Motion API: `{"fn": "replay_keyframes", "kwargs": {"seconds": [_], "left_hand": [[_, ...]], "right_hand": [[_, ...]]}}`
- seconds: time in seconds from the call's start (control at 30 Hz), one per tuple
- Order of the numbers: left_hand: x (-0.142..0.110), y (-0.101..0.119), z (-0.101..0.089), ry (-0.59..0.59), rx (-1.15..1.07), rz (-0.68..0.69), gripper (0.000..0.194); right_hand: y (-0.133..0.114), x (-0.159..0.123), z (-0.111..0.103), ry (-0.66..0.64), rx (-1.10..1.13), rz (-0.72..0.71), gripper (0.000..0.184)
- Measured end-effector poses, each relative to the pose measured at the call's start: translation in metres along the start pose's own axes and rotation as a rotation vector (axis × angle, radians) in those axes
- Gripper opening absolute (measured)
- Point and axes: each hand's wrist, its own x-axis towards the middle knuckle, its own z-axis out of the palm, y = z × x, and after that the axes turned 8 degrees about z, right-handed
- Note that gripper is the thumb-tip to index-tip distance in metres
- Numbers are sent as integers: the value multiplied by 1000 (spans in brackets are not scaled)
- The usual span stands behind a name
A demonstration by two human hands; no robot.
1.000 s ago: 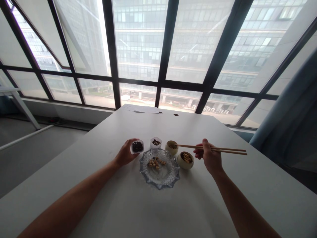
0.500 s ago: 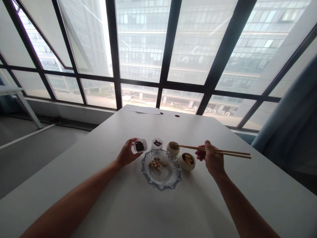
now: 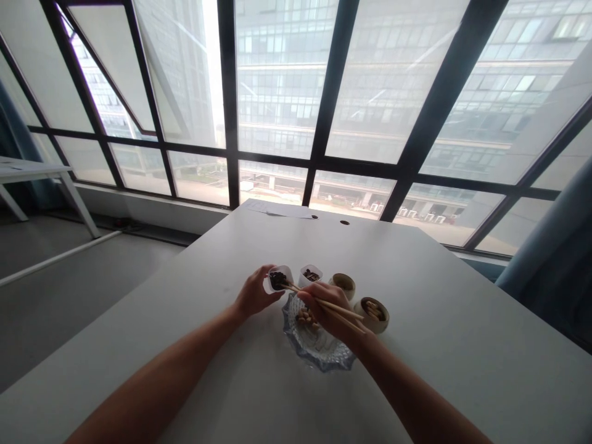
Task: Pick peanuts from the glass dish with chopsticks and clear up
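Note:
My left hand point(image 3: 257, 292) is closed around a small white plastic cup point(image 3: 272, 290) of dark pieces point(image 3: 278, 280), which tilts toward me. In my right hand point(image 3: 333, 308) is a pair of wooden chopsticks point(image 3: 340, 307), their tips reaching into that cup. Beneath the right hand lies a scalloped glass dish point(image 3: 296, 340) with nuts point(image 3: 305, 317) in it, partly covered by the hand. Another white cup point(image 3: 304, 279) with dark pieces stands beside the held one. To its right are two cream ceramic bowls: a farther bowl point(image 3: 350, 287) and a nearer bowl point(image 3: 382, 322) holding light brown pieces.
Everything stands on a white table point(image 3: 208, 382). Sheets of paper point(image 3: 289, 211) lie at its far edge, close to two dark cable holes. Beyond are large windows; a second white table point(image 3: 34, 171) stands at the left and a blue-grey curtain point(image 3: 550, 246) hangs at the right.
My right hand has swung left from beyond the ceramic bowls, bringing the chopstick tips from the farther bowl into the held cup. My left hand still grips the cup. The view has shifted slightly.

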Motion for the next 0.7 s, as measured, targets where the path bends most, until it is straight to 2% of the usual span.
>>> {"fn": "replay_keyframes", "kwargs": {"seconds": [0.17, 0.37, 0.53, 0.7], "left_hand": [[0, -3, 1, -25, -30, -48, 54], [-1, -8, 2, -103, 38, -132, 61], [-2, -12, 4, -154, 53, -163, 69], [-2, -14, 4, -156, 67, -148, 66]], "right_hand": [[-6, 1, -7, 94, -9, 177, 47], [-3, -19, -39, 271, 232, 442, 56], [5, -46, -48, 185, 216, 528, 56], [8, -54, -44, 17, 74, 367, 49]]}}
